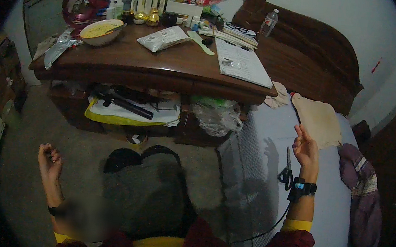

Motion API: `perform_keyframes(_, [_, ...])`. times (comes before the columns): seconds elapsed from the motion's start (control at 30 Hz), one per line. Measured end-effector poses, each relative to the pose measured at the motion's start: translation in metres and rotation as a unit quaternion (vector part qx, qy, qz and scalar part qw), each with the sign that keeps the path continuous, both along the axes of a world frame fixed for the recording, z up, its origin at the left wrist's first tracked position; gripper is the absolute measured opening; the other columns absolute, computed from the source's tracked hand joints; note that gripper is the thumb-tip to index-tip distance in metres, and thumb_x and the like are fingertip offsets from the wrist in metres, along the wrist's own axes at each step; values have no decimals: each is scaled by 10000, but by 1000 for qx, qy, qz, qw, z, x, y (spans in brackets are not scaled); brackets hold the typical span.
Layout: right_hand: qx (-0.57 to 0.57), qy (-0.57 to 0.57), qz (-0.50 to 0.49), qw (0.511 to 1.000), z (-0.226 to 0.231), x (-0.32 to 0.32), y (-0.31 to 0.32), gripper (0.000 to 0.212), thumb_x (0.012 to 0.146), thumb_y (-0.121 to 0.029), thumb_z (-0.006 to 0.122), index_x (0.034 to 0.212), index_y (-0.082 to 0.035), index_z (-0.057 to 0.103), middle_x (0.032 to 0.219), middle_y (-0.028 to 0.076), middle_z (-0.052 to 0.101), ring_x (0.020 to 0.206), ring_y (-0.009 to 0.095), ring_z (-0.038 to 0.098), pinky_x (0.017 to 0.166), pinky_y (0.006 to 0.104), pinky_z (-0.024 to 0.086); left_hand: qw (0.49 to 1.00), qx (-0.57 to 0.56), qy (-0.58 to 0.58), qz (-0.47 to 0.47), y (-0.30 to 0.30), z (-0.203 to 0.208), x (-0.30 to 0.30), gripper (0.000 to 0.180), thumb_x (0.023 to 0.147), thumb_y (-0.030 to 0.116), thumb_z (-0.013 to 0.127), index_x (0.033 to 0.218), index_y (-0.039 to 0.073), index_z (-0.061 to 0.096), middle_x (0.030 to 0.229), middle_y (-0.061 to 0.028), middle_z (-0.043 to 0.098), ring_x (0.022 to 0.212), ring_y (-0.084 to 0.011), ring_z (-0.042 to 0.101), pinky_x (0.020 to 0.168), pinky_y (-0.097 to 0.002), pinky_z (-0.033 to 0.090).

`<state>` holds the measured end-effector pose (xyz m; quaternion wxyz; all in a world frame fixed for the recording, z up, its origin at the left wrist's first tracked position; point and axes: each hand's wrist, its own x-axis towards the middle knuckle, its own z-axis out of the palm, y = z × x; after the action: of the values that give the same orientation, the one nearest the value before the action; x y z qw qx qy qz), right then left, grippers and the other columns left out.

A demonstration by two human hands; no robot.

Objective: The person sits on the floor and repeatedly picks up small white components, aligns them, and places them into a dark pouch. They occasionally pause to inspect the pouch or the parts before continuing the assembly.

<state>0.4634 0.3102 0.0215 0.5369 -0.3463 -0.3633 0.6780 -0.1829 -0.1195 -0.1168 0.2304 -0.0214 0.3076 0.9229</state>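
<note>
Head view: right hand [306,152] partly open, visibly empty; left hand [51,161], 8 o'clock, loosely curled, contents indeterminable. Scissors [288,169] lie on the bed [329,207], right hand's 7 o'clock; best gripped by the handle loops.

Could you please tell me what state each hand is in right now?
Left hand: fingers curled; whether it holds anything cannot be told.
Right hand: partly open, fingers bent, nothing visible in it; seen beside the black-handled scissors.
</note>
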Motion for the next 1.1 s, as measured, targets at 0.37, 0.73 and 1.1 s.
perform_keyframes(0.37, [-17,-89,-38,995,-36,24,9,386,910,-139,505,1278,-27,486,1253,113,562,802,126,583,708,223,483,996,-41,26,-80,18,13,31,83,838,130,622,829,85,554,759,-11,532,609,-92,445,471,-215,349])
perform_keyframes(0.73, [261,-524,46,810,-129,145,52,399,970,-127,397,1330,43,425,1386,145,442,1260,216,444,1034,303,341,970,-52,-86,-221,52,-5,60,86,772,149,623,744,102,557,720,5,526,581,-94,431,467,-210,315])
perform_keyframes(1.1, [106,-660,-136,731,-172,216,64,463,954,-181,507,1355,28,402,1134,114,569,995,201,567,828,262,449,936,25,-85,-341,69,8,91,135,816,139,559,716,53,590,812,-27,529,709,-126,518,453,-212,430])
